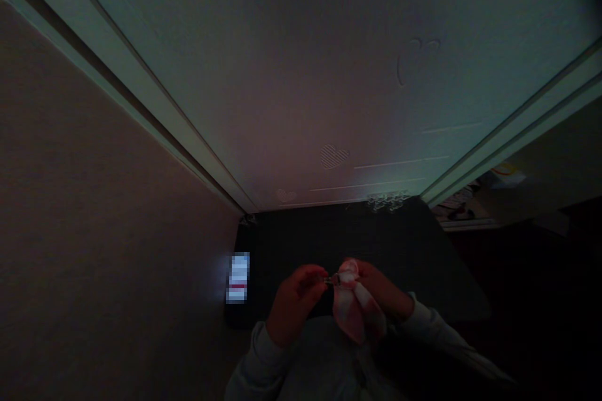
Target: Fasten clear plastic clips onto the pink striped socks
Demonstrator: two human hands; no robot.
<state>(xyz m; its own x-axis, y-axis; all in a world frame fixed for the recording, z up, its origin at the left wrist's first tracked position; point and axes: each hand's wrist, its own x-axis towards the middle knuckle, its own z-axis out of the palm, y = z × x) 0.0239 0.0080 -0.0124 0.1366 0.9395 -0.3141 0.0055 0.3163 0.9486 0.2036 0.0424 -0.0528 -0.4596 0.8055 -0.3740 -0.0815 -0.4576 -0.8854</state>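
Note:
In dim light, a pink-and-white fabric bow (350, 316) with long hanging tails is between my two hands, above my lap. My right hand (380, 285) is closed around its upper part, with the fingers mostly behind the cloth. My left hand (297, 301) pinches a small metal clip (328, 280) between thumb and fingertips. The clip meets the bow at its middle; whether it is fastened there I cannot tell. Both hands are over the near edge of a dark table (301, 238).
A lit phone screen (237, 277), blurred out, is at the table's left end by the wall (117, 219). Small clear pieces (388, 200) lie in a heap at the back edge. Behind stands a pale panel (282, 75) with raised hearts. Shelved items (463, 200) show at right.

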